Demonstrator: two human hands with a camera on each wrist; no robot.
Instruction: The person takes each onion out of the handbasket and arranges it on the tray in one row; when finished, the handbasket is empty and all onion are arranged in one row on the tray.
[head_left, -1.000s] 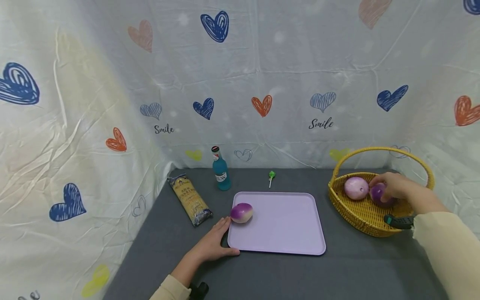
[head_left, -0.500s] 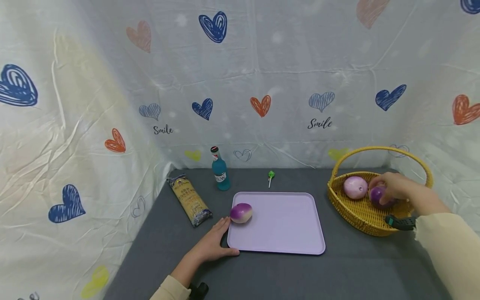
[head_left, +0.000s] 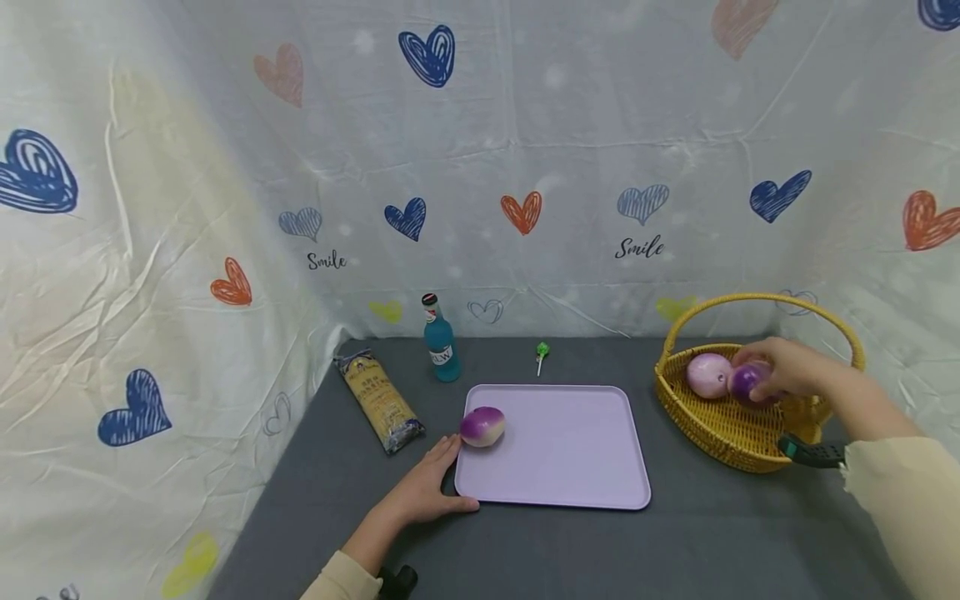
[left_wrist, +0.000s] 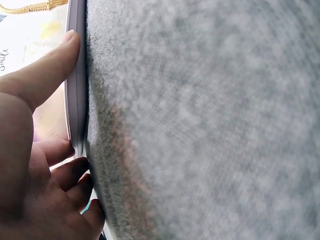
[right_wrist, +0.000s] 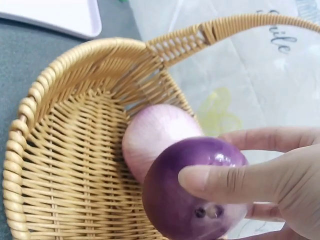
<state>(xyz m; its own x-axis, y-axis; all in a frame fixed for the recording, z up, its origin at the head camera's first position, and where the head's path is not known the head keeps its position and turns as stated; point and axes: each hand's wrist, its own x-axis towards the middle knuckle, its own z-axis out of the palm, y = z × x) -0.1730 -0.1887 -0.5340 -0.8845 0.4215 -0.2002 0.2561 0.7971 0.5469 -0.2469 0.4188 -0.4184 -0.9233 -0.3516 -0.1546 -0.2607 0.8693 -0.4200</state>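
Observation:
My right hand (head_left: 783,367) pinches a purple round vegetable (right_wrist: 192,192) between thumb and fingers; whether it is an onion or a turnip I cannot tell. It is over the yellow wicker basket (head_left: 720,442), close against a pale pink onion (head_left: 707,376) that sits inside. In the right wrist view the purple one partly covers this onion. My left hand (head_left: 426,487) spans the near-left corner of a lilac tray (head_left: 570,450): the thumb touches its front edge, the fingers its left side. A purple-and-white turnip (head_left: 482,426) lies on the tray's left part, near the fingertips.
A packet (head_left: 378,400) with a yellow wrapper lies left of the tray. Behind stands a blue bottle (head_left: 441,342), with a green lollipop (head_left: 542,354) to its right. The basket's tall handle (head_left: 765,297) arches beside my right hand. A heart-printed cloth hangs behind the grey table (head_left: 540,550).
My right hand has moved slightly left and up with the purple vegetable, which is now right beside the pink onion. My left hand stays at the tray corner.

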